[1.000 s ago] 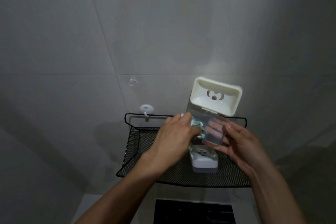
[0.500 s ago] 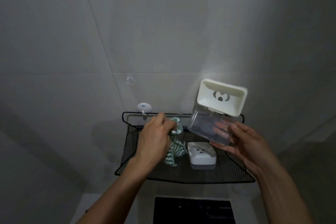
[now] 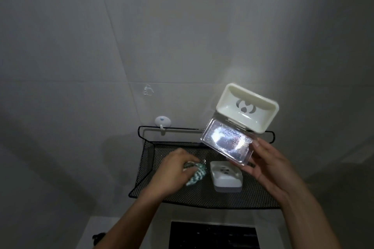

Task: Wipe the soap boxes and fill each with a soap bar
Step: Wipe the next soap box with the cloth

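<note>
An open soap box (image 3: 248, 111) with a cream tray and a clear hinged lid (image 3: 226, 143) is held up in front of the wall; glare and droplets show on the lid. My right hand (image 3: 265, 162) holds the clear lid from below, thumb on its right edge. My left hand (image 3: 174, 172) grips a green-and-white patterned cloth (image 3: 54, 176) low on the black mesh shelf (image 3: 202, 196). A second, white soap box (image 3: 225, 177) sits on the shelf to the right of the cloth.
The shelf hangs on a grey tiled wall, with a white hook (image 3: 163, 122) at its back left and a clear hook (image 3: 148, 90) higher up. A dark panel (image 3: 214, 236) lies below the shelf. The scene is dim.
My left hand has pulled the cloth off the clear lid and lowered it onto the mesh shelf. My right hand has raised and tilted the open box to the right.
</note>
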`<action>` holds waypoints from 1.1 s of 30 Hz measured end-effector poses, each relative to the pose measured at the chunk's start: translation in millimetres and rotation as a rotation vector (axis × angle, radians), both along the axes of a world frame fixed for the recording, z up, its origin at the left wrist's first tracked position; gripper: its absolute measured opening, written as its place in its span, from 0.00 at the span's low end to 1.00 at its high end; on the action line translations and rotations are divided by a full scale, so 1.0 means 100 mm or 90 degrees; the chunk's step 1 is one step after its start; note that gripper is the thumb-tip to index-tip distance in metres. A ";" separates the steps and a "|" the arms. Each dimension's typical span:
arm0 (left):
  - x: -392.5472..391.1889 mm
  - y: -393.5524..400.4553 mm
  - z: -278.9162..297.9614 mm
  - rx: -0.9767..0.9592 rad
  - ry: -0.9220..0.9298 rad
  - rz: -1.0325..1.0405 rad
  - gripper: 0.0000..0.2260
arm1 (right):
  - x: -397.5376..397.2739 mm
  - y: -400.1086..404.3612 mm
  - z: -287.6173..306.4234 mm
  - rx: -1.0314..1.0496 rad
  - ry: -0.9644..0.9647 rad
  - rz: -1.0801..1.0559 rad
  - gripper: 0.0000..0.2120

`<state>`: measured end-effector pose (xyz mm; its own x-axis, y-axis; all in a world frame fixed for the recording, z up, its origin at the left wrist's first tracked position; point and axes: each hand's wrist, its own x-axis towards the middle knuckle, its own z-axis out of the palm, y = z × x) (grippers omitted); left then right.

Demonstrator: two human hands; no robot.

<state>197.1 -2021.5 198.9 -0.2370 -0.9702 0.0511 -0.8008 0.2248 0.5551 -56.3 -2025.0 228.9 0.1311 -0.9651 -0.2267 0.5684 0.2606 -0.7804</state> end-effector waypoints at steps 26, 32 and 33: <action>0.18 -0.14 0.55 0.133 0.723 0.219 0.10 | 0.22 0.03 -0.14 0.003 -0.026 0.001 0.13; 0.30 -0.19 0.55 0.137 0.690 0.202 0.10 | 0.29 0.07 -0.18 0.018 0.095 0.013 0.18; 0.30 -0.17 0.54 0.128 0.694 0.207 0.10 | 0.31 0.07 -0.18 0.014 0.100 0.015 0.18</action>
<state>226.7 -2038.5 252.9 0.1010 -0.9911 -0.0871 0.1215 -0.0746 0.9898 -25.3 -2017.5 210.8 0.1142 -0.9568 -0.2675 0.4332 0.2902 -0.8533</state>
